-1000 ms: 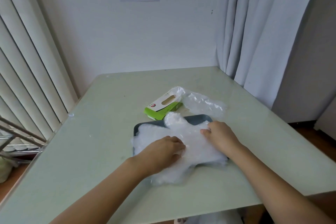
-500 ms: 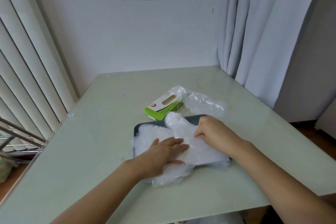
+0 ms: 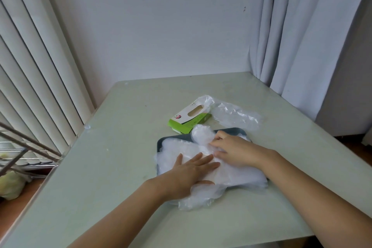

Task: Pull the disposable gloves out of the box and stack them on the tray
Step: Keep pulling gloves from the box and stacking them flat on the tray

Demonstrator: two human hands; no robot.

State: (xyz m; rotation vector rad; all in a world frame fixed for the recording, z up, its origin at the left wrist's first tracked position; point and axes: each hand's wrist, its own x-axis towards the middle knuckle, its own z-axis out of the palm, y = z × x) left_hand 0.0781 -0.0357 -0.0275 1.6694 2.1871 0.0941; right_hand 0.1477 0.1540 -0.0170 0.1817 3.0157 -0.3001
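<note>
A heap of clear disposable gloves (image 3: 237, 175) covers the dark tray (image 3: 231, 130) near the table's front and spills over its near edge. My left hand (image 3: 189, 171) lies flat on the heap with its fingers straight, pressing it down. My right hand (image 3: 233, 150) rests on the heap's far part, its fingertips pinching the plastic. Just behind the tray lies the green and white glove box (image 3: 189, 119), with one loose glove (image 3: 235, 116) trailing from its right end.
The pale green table (image 3: 128, 147) stands in a corner. Vertical blinds hang at the left, a curtain (image 3: 302, 36) at the right. A wire rack (image 3: 22, 153) sits beyond the table's left edge.
My left hand went from curled on the heap to flat with straight fingers. My right hand moved left and farther along the heap.
</note>
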